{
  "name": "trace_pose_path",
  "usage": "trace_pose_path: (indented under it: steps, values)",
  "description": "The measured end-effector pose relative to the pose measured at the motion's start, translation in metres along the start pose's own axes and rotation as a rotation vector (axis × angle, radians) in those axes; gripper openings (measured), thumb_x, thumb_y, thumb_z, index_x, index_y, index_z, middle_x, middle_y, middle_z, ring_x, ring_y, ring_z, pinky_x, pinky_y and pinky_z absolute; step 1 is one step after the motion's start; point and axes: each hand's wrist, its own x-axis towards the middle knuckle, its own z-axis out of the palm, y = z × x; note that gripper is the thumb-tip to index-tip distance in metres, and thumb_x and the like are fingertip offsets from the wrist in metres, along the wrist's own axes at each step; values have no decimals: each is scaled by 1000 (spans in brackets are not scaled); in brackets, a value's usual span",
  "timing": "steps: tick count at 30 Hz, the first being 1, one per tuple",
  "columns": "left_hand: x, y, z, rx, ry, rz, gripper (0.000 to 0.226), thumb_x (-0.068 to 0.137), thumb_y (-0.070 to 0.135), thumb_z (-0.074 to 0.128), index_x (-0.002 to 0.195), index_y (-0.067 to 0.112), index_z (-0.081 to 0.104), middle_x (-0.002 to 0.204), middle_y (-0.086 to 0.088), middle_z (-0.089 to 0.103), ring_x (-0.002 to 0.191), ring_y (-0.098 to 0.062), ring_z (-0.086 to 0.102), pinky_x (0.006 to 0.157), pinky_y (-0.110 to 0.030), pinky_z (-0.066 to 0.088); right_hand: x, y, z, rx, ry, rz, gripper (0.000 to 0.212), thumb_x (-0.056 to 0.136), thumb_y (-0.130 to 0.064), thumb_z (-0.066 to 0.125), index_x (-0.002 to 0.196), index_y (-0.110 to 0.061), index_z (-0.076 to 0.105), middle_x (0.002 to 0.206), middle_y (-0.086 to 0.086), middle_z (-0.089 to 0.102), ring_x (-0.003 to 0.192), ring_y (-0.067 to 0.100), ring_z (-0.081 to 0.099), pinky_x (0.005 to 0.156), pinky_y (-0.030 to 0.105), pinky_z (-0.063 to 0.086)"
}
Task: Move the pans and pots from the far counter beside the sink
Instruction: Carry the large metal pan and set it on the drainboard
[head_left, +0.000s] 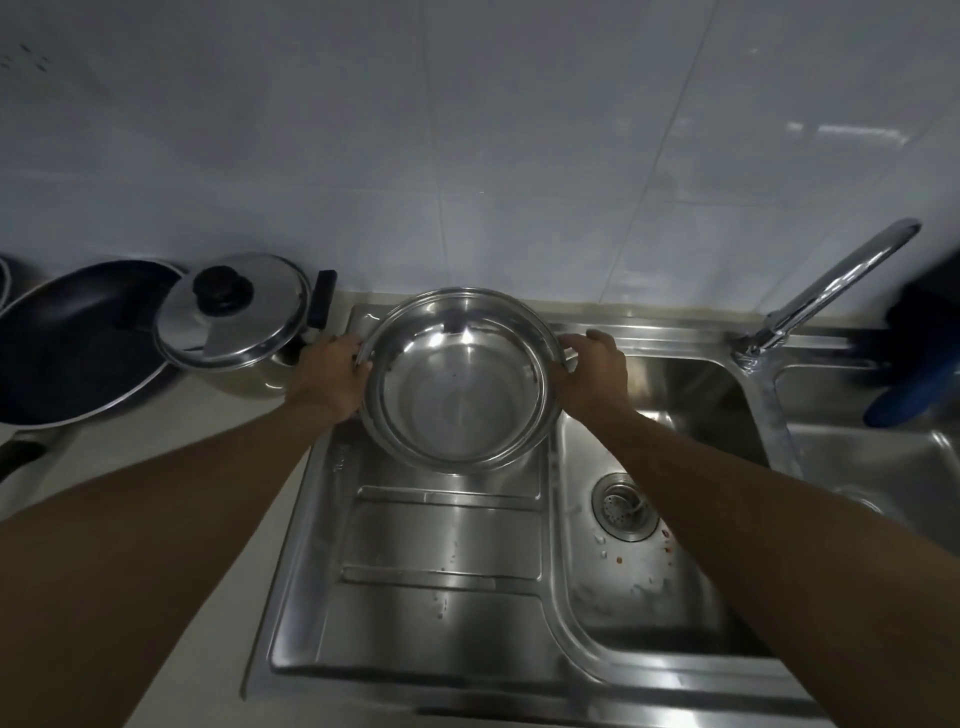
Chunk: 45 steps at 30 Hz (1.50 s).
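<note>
Head view: left hand and right hand clasp the steel pan by its rim above the sink's drainboard; smooth, possibly wet metal could slip, clanging against the lidded pot.

The dark frying pan at nine o'clock runs off the left edge, and the lidded pot covers its right rim. A dark and blue object at three o'clock is blurred and cut by the right edge; it cannot be identified. Most fingers of the left hand sit behind the steel bowl, possibly curled under it. Whether the bowl touches the sink's drainboard is unclear.
</note>
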Motion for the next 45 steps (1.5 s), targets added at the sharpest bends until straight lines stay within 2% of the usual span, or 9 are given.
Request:
trace_pose_path:
  steps: [8,12,15,23,28,32,39,41,45]
  values:
    - [17,6,5,124,-72,-15,43,96,26,52,135,10,48,128,-22,57,120,-44,52,100,-53,45,17,2,8,0,-5,17,35,91,-36,60,124,-30,66,142,11,48,116,36,59,105,43,44]
    - [8,12,-4,132,-120,-14,54,95,27,54,144,14,38,134,-21,52,122,-41,52,101,-51,46,17,6,6,-68,-75,-19,41,92,-42,56,132,-31,59,149,12,46,143,34,31,112,47,32]
    - [0,19,-19,120,-146,23,56,95,24,54,147,14,35,134,-19,53,121,-40,54,101,-51,47,10,-1,-3,-120,-103,4,49,91,-50,55,136,-33,51,159,9,30,149,32,17,111,54,30]
    - [-37,50,-67,82,-201,182,47,95,26,51,141,17,45,138,-12,53,123,-33,54,101,-46,46,-41,-27,-51,-198,-67,-76,63,92,-54,51,145,-21,42,154,9,38,145,31,29,115,50,30]
    - [-74,70,-87,60,-200,290,43,95,32,49,137,26,52,135,-11,56,122,-33,55,98,-48,49,-99,-40,-88,-186,61,-84,60,93,-58,47,137,-18,49,140,7,55,131,29,47,105,46,39]
    - [-107,92,-84,17,-151,391,41,95,39,51,133,26,56,144,-3,52,134,-28,45,112,-44,36,-148,-39,-115,-179,110,-15,77,91,-68,39,146,-15,41,149,8,47,139,28,40,112,49,34]
    - [-171,144,-61,-144,-284,560,28,85,44,55,103,24,65,99,1,70,94,-24,66,85,-39,53,-240,-9,-159,-116,228,99,73,88,-71,38,138,-19,51,132,10,62,122,31,56,102,44,44]
    - [-189,171,-50,-146,-298,623,31,86,42,59,106,20,66,98,-6,71,93,-27,67,84,-38,54,-270,9,-175,-69,261,157,72,87,-72,38,134,-21,52,129,10,62,118,31,58,100,43,44]
    - [-225,229,-28,-93,-345,716,47,92,43,58,133,19,58,130,-9,62,121,-27,58,99,-31,44,-323,51,-210,-57,298,256,73,89,-73,35,139,-21,48,137,8,58,124,27,55,104,47,42]
